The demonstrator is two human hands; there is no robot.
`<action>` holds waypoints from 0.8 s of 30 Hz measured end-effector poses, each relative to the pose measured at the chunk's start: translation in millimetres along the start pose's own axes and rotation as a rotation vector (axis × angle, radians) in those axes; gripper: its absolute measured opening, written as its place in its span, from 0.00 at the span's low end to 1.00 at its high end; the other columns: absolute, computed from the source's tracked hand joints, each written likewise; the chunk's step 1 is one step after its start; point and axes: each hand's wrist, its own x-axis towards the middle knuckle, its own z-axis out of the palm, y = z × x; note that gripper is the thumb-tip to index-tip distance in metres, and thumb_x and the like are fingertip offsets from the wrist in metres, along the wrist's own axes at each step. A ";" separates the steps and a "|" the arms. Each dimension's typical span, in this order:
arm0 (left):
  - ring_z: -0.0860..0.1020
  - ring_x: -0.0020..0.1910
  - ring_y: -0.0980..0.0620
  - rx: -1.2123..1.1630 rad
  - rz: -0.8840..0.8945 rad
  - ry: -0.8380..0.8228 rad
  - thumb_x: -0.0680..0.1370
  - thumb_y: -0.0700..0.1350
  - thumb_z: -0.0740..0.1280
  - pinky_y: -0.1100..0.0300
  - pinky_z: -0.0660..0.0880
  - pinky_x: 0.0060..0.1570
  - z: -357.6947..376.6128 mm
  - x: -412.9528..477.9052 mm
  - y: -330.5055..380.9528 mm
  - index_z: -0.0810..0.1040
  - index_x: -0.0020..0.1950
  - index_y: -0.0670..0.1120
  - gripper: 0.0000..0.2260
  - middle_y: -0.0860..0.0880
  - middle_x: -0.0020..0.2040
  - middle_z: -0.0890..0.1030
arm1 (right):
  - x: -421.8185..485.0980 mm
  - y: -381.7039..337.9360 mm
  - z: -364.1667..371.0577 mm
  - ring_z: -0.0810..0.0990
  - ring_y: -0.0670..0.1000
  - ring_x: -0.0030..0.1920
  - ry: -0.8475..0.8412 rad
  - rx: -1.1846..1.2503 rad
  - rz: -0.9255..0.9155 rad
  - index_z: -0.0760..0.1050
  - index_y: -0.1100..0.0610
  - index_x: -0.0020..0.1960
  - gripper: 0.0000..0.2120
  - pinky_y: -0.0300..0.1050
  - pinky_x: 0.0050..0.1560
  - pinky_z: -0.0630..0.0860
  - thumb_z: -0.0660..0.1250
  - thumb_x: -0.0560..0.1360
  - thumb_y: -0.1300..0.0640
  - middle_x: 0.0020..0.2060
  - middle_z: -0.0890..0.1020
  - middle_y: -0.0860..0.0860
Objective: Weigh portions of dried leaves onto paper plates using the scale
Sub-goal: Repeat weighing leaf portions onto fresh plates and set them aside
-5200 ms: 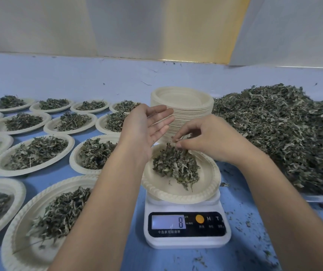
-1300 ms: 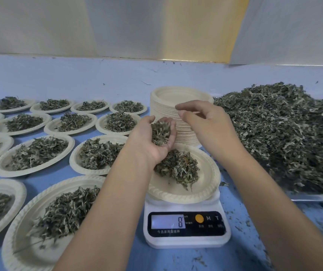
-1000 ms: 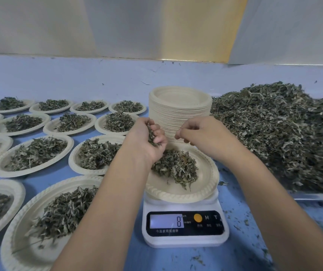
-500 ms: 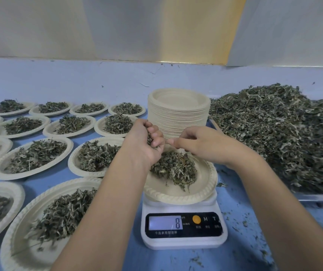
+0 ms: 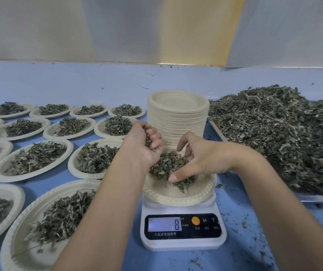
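Evidently the left hand grips spare dried leaves at eleven o'clock of the paper plate, just above the leaf portion. The right hand arches open over it from three o'clock, thumb touching. The digital scale reads 8.

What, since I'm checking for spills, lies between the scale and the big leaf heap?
In the head view, blue table with scattered leaf crumbs, plus tray rim.
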 end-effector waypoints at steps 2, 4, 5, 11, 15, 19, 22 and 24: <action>0.59 0.15 0.57 0.002 -0.001 0.005 0.79 0.40 0.56 0.69 0.52 0.15 0.2 -0.3 0.2 0.62 0.31 0.47 0.16 0.53 0.19 0.62 | 0.1 -0.7 1.3 0.74 0.47 0.52 0.001 -0.002 -0.018 0.63 0.47 0.59 0.34 0.47 0.54 0.75 0.78 0.62 0.42 0.52 0.69 0.45; 0.59 0.15 0.57 0.003 -0.002 0.004 0.79 0.40 0.55 0.69 0.52 0.15 0.3 -0.5 0.1 0.62 0.31 0.47 0.16 0.53 0.19 0.62 | 0.6 -1.2 2.7 0.74 0.47 0.48 0.002 0.000 -0.043 0.66 0.47 0.57 0.30 0.44 0.47 0.74 0.79 0.63 0.46 0.51 0.70 0.47; 0.59 0.15 0.57 0.000 -0.003 0.002 0.79 0.40 0.55 0.69 0.52 0.15 0.1 -0.6 0.1 0.62 0.31 0.47 0.15 0.53 0.19 0.62 | 1.3 -1.1 3.4 0.73 0.46 0.46 0.011 -0.001 -0.060 0.68 0.47 0.55 0.26 0.42 0.44 0.73 0.78 0.64 0.48 0.50 0.71 0.46; 0.60 0.15 0.57 0.003 -0.005 -0.002 0.79 0.40 0.55 0.69 0.53 0.15 -0.1 0.3 0.5 0.62 0.31 0.47 0.15 0.53 0.19 0.63 | 7.5 2.6 2.4 0.76 0.44 0.36 0.158 0.084 -0.129 0.78 0.52 0.45 0.09 0.38 0.39 0.73 0.76 0.67 0.59 0.42 0.79 0.49; 0.65 0.21 0.57 0.011 0.028 0.033 0.81 0.44 0.55 0.71 0.60 0.17 -0.1 3.0 0.4 0.67 0.33 0.45 0.16 0.51 0.21 0.68 | 7.4 4.5 -2.5 0.76 0.42 0.27 0.255 0.249 -0.172 0.78 0.55 0.41 0.09 0.32 0.30 0.73 0.74 0.67 0.67 0.34 0.78 0.50; 0.74 0.32 0.52 0.020 0.031 0.032 0.82 0.46 0.55 0.65 0.75 0.32 1.1 3.3 -2.3 0.73 0.39 0.41 0.16 0.45 0.33 0.76 | 6.6 4.2 -7.9 0.79 0.46 0.32 0.434 0.408 -0.236 0.78 0.53 0.37 0.10 0.49 0.46 0.80 0.75 0.65 0.65 0.32 0.80 0.49; 0.75 0.34 0.50 0.094 0.015 0.003 0.82 0.46 0.55 0.61 0.75 0.40 5.5 1.5 -7.1 0.74 0.42 0.41 0.15 0.43 0.35 0.78 | 7.0 -2.9 -5.3 0.79 0.49 0.34 0.580 0.532 -0.309 0.78 0.50 0.37 0.10 0.57 0.50 0.78 0.75 0.66 0.63 0.32 0.80 0.48; 0.76 0.35 0.49 0.146 0.000 -0.027 0.82 0.47 0.54 0.57 0.75 0.42 8.3 -0.6 -10.8 0.74 0.43 0.41 0.15 0.43 0.33 0.80 | 7.2 -9.6 -1.6 0.78 0.51 0.36 0.634 0.590 -0.345 0.78 0.50 0.37 0.10 0.59 0.49 0.78 0.75 0.66 0.63 0.34 0.81 0.51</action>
